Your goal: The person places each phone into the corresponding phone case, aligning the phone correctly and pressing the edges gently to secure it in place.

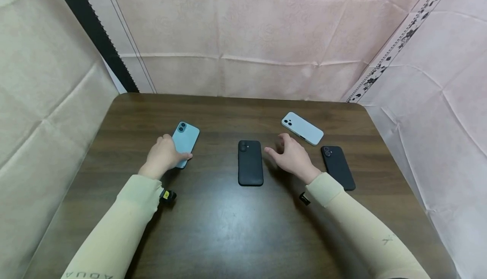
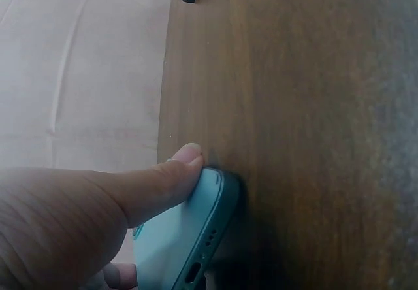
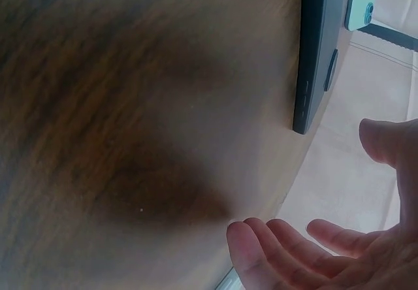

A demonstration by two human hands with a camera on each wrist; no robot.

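Hands (image 1: 163,156) (image 1: 292,156) apart; only left wrist shows phone's (image 2: 175,238) port (image 2: 194,272).

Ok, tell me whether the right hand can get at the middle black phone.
Probably yes: the right hand looks empty and is just beside the middle black phone, with only bare tabletop showing between them.

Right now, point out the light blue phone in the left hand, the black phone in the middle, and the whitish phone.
Light blue phone (image 1: 186,140), head view: its back, below the cameras.
Middle black phone (image 1: 250,165), head view: centre of its back.
Whitish phone (image 1: 303,129), head view: centre of its back.
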